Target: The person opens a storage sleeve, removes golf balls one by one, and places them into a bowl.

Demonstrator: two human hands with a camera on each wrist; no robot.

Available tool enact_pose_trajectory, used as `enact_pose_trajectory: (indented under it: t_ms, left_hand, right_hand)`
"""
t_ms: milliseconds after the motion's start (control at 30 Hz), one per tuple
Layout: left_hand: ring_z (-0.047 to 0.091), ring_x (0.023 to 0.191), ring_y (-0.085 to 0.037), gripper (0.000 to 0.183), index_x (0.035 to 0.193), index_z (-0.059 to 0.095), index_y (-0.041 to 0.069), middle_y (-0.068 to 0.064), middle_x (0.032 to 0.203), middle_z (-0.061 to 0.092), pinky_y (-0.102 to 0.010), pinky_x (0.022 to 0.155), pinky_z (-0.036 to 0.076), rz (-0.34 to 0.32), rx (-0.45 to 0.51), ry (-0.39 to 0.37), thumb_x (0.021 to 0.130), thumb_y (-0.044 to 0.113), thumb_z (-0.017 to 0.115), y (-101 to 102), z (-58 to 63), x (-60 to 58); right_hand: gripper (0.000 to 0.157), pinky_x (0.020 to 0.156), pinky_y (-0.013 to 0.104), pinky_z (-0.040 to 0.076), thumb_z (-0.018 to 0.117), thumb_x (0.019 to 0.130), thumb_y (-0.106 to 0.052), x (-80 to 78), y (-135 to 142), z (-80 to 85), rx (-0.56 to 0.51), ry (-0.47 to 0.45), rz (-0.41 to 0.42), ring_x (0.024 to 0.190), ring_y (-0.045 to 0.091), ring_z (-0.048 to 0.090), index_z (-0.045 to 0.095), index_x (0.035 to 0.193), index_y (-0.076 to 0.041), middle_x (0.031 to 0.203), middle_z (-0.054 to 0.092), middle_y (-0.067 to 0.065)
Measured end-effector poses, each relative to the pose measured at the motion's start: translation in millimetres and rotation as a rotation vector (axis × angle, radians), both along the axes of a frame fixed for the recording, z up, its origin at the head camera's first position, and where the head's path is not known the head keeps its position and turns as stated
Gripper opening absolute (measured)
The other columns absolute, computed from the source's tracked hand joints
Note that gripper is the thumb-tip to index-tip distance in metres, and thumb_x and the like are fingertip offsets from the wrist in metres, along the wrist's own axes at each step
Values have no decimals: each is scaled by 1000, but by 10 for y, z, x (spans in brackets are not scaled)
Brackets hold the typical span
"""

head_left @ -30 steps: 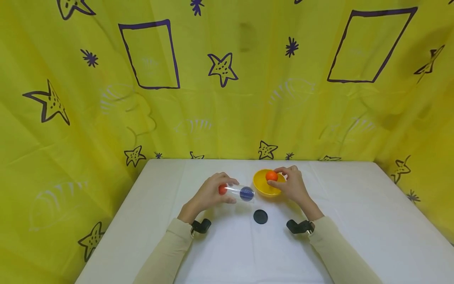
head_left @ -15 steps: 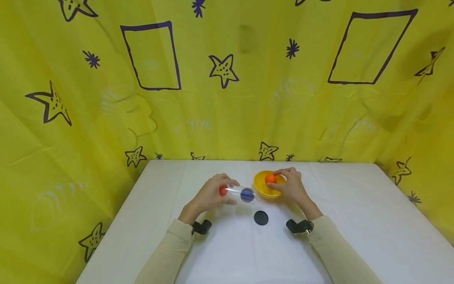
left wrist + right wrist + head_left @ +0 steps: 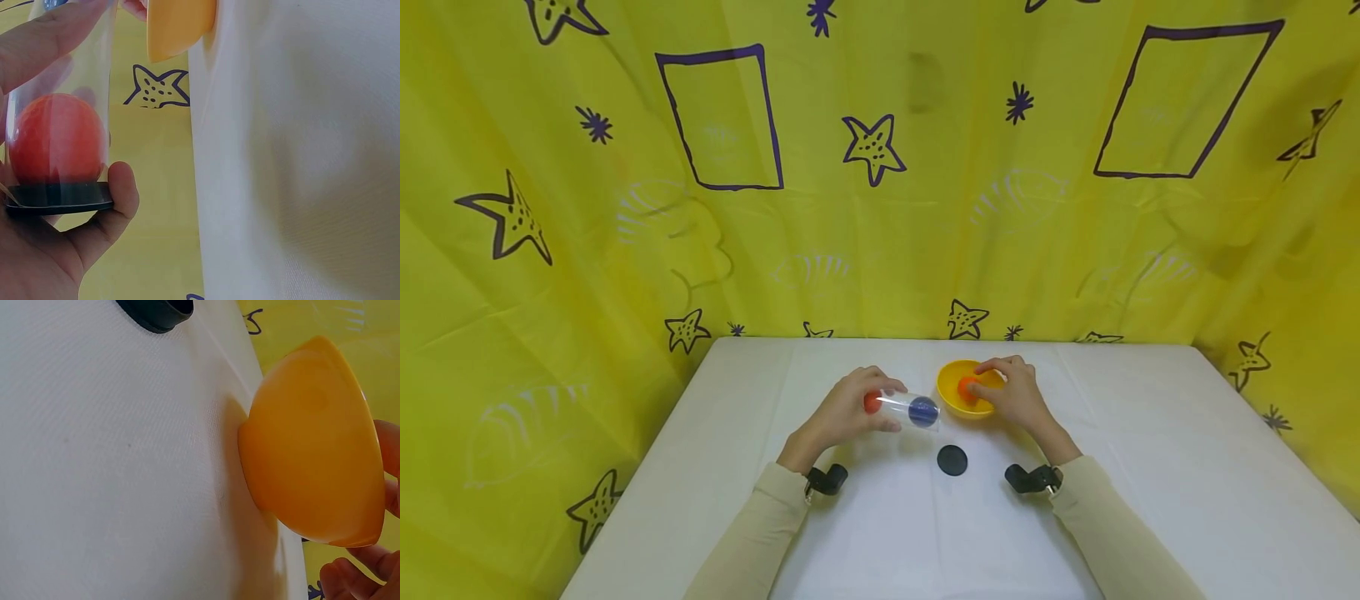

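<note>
My left hand (image 3: 850, 404) grips a clear plastic tube (image 3: 895, 405), tilted over the table. A red ball (image 3: 57, 139) lies at its black-capped end (image 3: 59, 199), and a dark blue ball (image 3: 923, 412) near its other end. On the right, my right hand (image 3: 1013, 390) is over the yellow bowl (image 3: 312, 450), thumb and fingers spread. Inside the bowl is an orange ball (image 3: 967, 389), slightly blurred and partly hidden behind the thumb. A gap shows between the forefinger and the ball. In the right wrist view the bowl's wall hides the ball.
A round black lid (image 3: 952, 460) lies on the white-covered table (image 3: 865, 533), in front of the bowl. Behind the table hangs a yellow curtain (image 3: 880, 250) with star drawings. Black cameras are strapped to both wrists.
The orange ball has dropped lower into the bowl, away from my right forefinger, while that hand has barely moved. My left hand and the tube stay nearly still.
</note>
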State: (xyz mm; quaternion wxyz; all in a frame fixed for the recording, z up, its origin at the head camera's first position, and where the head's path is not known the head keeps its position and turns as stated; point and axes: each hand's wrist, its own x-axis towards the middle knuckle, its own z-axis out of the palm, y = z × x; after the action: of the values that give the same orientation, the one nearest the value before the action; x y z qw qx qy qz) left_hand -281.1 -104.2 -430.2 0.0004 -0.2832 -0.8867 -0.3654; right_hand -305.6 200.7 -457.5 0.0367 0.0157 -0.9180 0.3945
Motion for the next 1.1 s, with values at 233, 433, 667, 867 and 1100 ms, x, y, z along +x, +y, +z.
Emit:
enact_pose_trajectory:
  t_ms: [233, 433, 667, 867, 1100]
  left_hand:
    - [55, 108, -22, 47, 122, 73, 21, -3, 117, 65, -39, 93, 54, -3, 4, -2, 78, 25, 90, 0, 0, 4]
    - [55, 107, -22, 48, 123, 73, 21, -3, 117, 65, -38, 93, 54, -1, -7, 8, 78, 27, 90, 1, -11, -10]
    - [55, 106, -21, 49, 123, 73, 21, -3, 116, 65, -36, 92, 52, 1, -17, 28, 78, 27, 91, -6, -23, -22]
    - [55, 106, -21, 49, 123, 73, 21, -3, 117, 65, -35, 91, 52, 2, -15, 31, 78, 27, 90, -10, -20, -18]
    - [55, 106, -21, 49, 124, 72, 22, -2, 117, 65, -36, 91, 52, -2, -14, 43, 78, 26, 91, -3, -18, -20]
  right_hand:
    - [33, 105, 58, 45, 70, 97, -30, 69, 62, 44, -9, 11, -10, 130, 43, 37, 69, 123, -9, 141, 47, 23]
    - [25, 101, 56, 45, 68, 99, -23, 183, 131, 122, -9, 92, -2, 125, 42, 40, 72, 118, -7, 133, 52, 23]
    - [23, 84, 41, 43, 70, 97, -23, 376, 158, 231, 39, 158, 12, 110, 36, 45, 73, 114, -7, 122, 59, 23]
    - [22, 69, 28, 39, 69, 97, -19, 585, 75, 254, 25, 183, 35, 87, 24, 47, 69, 114, -5, 99, 60, 13]
    - [23, 57, 21, 39, 70, 95, -13, 799, -71, 211, -48, 127, 85, 73, 19, 47, 65, 116, -6, 85, 56, 5]
